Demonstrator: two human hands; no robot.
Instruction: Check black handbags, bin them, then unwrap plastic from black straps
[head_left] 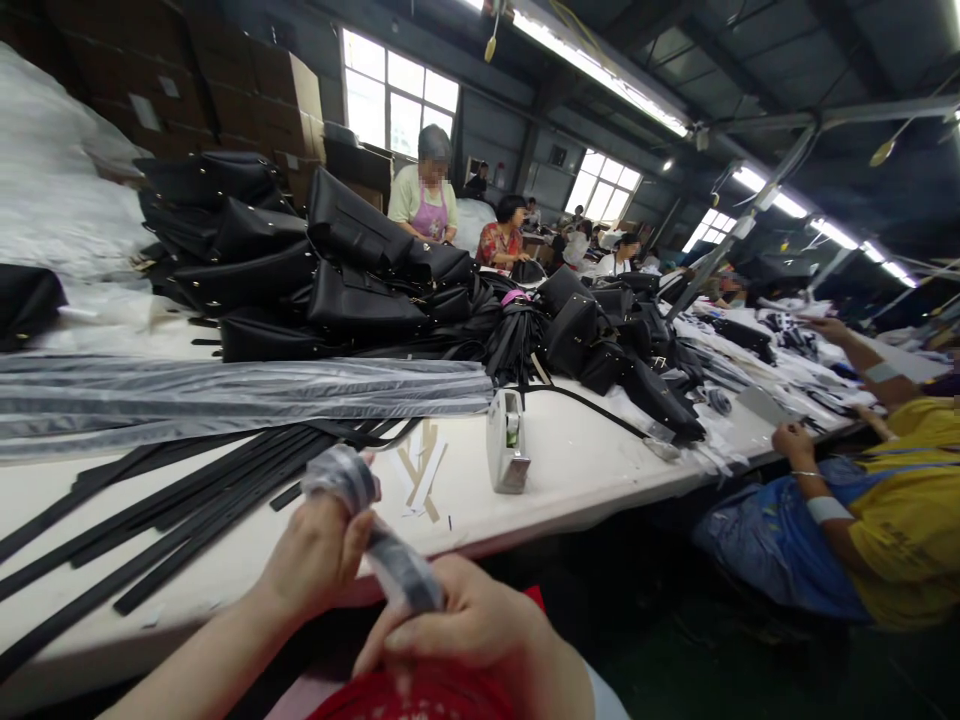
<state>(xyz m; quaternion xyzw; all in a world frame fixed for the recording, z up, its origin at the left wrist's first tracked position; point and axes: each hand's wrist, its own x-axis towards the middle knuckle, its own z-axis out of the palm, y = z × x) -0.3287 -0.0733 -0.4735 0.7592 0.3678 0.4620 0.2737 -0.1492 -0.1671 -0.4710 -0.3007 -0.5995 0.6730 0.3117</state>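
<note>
A black strap wrapped in translucent plastic film [405, 568] runs between my two hands above the table's front edge. My left hand [319, 553] is closed round a bent, looped part of it. Lower and to the right, my right hand [480, 618] grips the same strap with thumb and fingers pressed together. Bare black straps [217, 510] lie fanned on the white table to the left. Behind them stretches a long bundle of film-wrapped straps [247, 392]. A tape dispenser [508, 445] stands upright beyond my hands, near several pale paper strips [421, 470].
Black leather bags [360, 300] are heaped along the back of the table [570, 460]. A tied bunch of black straps [516, 335] lies beside them. At the right sits a co-worker in a yellow top [911, 510]; other people work farther back. Cardboard boxes [262, 100] are stacked behind.
</note>
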